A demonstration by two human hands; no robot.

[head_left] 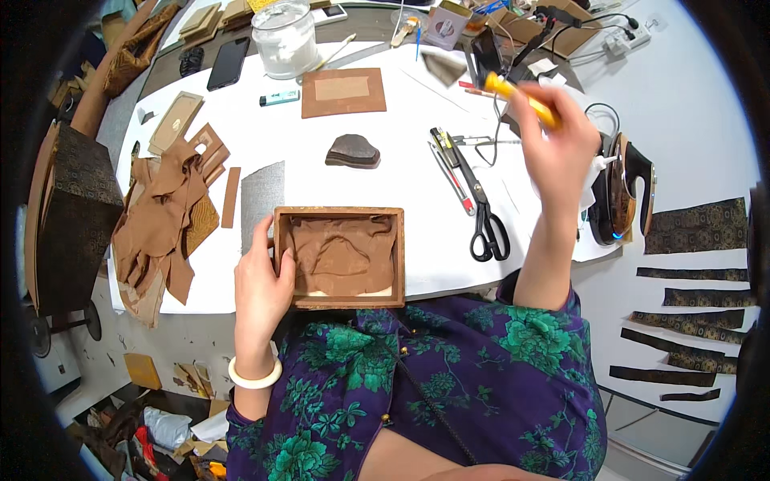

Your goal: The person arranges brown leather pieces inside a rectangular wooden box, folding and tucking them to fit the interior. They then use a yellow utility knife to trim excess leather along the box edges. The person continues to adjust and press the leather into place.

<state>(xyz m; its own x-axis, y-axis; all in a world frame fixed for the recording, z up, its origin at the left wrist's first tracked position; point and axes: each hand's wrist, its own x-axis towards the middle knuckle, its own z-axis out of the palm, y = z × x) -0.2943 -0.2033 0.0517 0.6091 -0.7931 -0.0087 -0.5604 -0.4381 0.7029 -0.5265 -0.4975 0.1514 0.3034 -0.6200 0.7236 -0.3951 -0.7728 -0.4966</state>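
An open wooden box (340, 302) sits at the table's near edge, lined with crumpled brown fabric (341, 250) that is pressed into a hollow. My left hand (265, 280) grips its left wall, thumb over the rim and fingers outside. Raised at the upper right, my right hand (557, 140) is closed round a yellow-handled tool (500, 86); its working end cannot be made out. Beyond the box lies a dark, irregular stone-like piece (353, 151). Farther back is a brown fabric-covered panel (343, 92) with a paler rectangle.
Black scissors (486, 232) and a red-and-grey cutter (454, 180) lie right of the box. Brown fabric scraps (164, 212) heap at the left. A glass jar (285, 40) and phone (229, 64) stand farther back. An iron (634, 188) is at the right edge.
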